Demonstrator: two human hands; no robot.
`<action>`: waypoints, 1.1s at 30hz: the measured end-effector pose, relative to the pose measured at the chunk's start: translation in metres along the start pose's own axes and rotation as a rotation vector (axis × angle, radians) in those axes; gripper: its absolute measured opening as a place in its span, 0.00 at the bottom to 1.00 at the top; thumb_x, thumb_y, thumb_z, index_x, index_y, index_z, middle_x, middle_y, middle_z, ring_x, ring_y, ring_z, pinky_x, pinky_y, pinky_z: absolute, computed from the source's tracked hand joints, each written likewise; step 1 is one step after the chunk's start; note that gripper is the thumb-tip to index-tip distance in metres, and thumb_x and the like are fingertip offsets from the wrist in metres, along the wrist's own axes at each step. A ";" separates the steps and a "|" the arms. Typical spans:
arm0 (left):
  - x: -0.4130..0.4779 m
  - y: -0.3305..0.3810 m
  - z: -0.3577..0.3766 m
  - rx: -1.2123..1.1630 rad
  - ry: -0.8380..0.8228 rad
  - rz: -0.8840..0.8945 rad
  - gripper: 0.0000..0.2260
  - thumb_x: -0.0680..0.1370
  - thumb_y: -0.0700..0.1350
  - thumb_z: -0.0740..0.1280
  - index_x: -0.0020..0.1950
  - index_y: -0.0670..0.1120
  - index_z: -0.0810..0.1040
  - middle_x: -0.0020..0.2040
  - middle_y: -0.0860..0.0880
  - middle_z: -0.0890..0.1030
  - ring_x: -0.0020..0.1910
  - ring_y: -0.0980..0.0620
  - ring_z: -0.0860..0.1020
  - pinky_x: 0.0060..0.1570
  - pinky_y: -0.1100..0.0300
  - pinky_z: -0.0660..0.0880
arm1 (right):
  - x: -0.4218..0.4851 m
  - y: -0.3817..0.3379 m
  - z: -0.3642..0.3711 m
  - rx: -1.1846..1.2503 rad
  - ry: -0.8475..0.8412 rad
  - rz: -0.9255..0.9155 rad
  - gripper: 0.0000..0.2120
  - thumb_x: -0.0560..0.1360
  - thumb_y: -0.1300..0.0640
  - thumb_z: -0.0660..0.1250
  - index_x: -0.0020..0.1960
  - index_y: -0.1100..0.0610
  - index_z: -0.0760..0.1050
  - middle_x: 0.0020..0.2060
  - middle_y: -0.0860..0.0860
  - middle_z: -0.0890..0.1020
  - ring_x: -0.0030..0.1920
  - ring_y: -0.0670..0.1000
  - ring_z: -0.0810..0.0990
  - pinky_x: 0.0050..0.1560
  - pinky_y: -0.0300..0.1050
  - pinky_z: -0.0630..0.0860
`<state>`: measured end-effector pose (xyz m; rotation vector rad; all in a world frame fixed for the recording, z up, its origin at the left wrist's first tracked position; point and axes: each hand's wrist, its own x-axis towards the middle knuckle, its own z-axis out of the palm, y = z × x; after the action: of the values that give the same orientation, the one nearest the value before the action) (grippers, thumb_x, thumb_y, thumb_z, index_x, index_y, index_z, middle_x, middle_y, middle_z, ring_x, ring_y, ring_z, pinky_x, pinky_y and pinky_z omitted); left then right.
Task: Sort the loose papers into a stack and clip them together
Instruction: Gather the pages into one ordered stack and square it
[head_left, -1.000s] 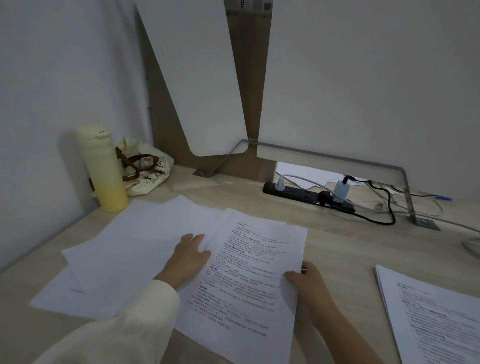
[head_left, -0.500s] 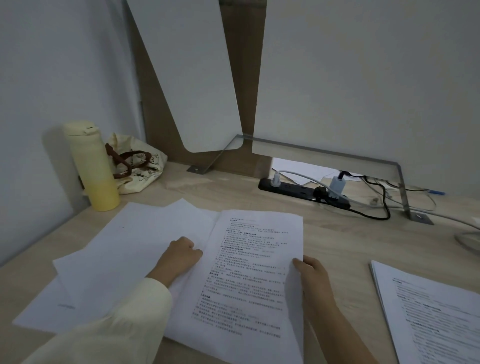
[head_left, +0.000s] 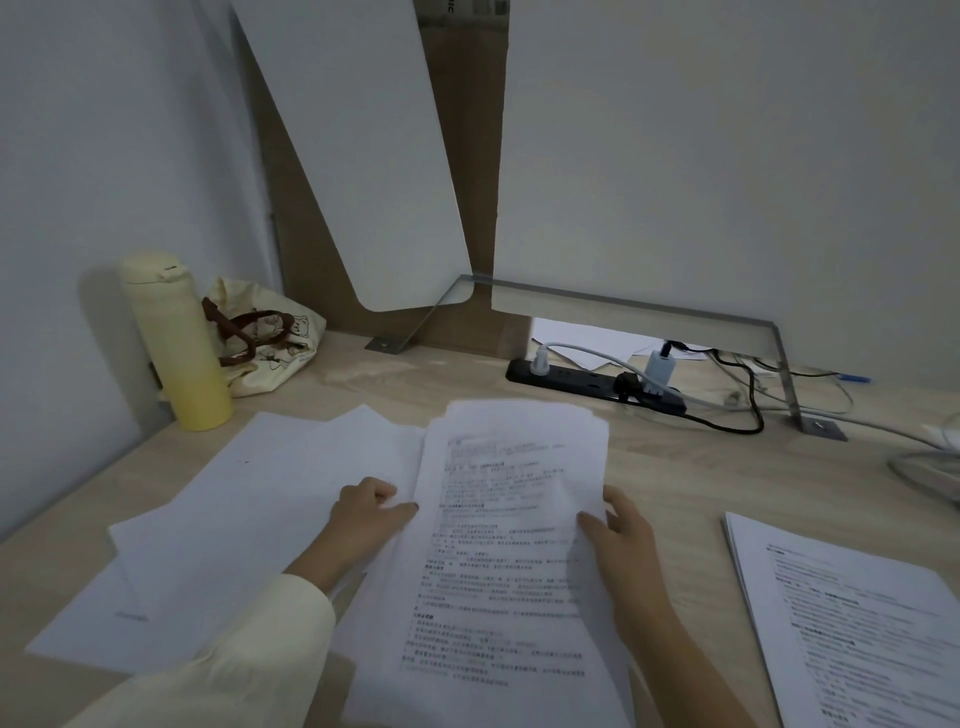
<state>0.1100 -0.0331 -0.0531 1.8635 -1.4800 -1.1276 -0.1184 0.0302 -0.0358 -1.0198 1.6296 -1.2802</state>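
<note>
A bundle of printed sheets (head_left: 498, 551) is raised off the desk in front of me, its top edges uneven. My left hand (head_left: 371, 512) pinches its left edge, thumb on the printed face. My right hand (head_left: 621, 525) grips its right edge with the thumb over the front. Several blank white sheets (head_left: 234, 509) lie fanned out on the desk to the left, partly under my left arm. A second stack of printed papers (head_left: 852, 613) lies at the right, cut by the frame edge. No clip is visible.
A yellow bottle (head_left: 176, 343) and a cream tote bag (head_left: 265, 338) stand at the back left by the wall. A black power strip (head_left: 587, 376) with plugs and cables runs along the back, under a metal bracket (head_left: 779, 358). The wooden desk (head_left: 675, 467) shows between the piles.
The printed sheets have been lifted and turned upright toward me; more sheets now show behind the top one. Both hands moved from resting on paper to gripping the bundle's side edges.
</note>
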 end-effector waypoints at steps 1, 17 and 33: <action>-0.004 0.004 0.001 -0.047 0.009 0.017 0.24 0.76 0.50 0.66 0.68 0.44 0.66 0.67 0.44 0.67 0.67 0.47 0.67 0.61 0.56 0.66 | -0.002 -0.008 -0.006 0.035 -0.006 -0.045 0.11 0.78 0.65 0.58 0.55 0.55 0.75 0.47 0.55 0.83 0.44 0.55 0.83 0.39 0.45 0.79; -0.074 0.065 -0.002 -0.738 -0.042 0.509 0.14 0.72 0.43 0.70 0.57 0.51 0.78 0.52 0.53 0.84 0.50 0.54 0.82 0.43 0.65 0.79 | -0.009 -0.067 -0.069 0.251 -0.380 -0.274 0.14 0.71 0.58 0.66 0.57 0.53 0.78 0.53 0.50 0.85 0.52 0.51 0.84 0.49 0.45 0.82; -0.086 0.049 0.038 -0.765 -0.072 0.333 0.18 0.66 0.51 0.76 0.54 0.49 0.81 0.50 0.47 0.85 0.50 0.46 0.83 0.55 0.46 0.77 | -0.022 -0.025 -0.051 0.167 -0.238 -0.051 0.11 0.73 0.54 0.68 0.53 0.56 0.81 0.45 0.51 0.87 0.44 0.50 0.86 0.42 0.42 0.81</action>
<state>0.0466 0.0392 -0.0089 1.0250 -1.1034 -1.3453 -0.1556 0.0630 -0.0012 -1.0715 1.3029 -1.2528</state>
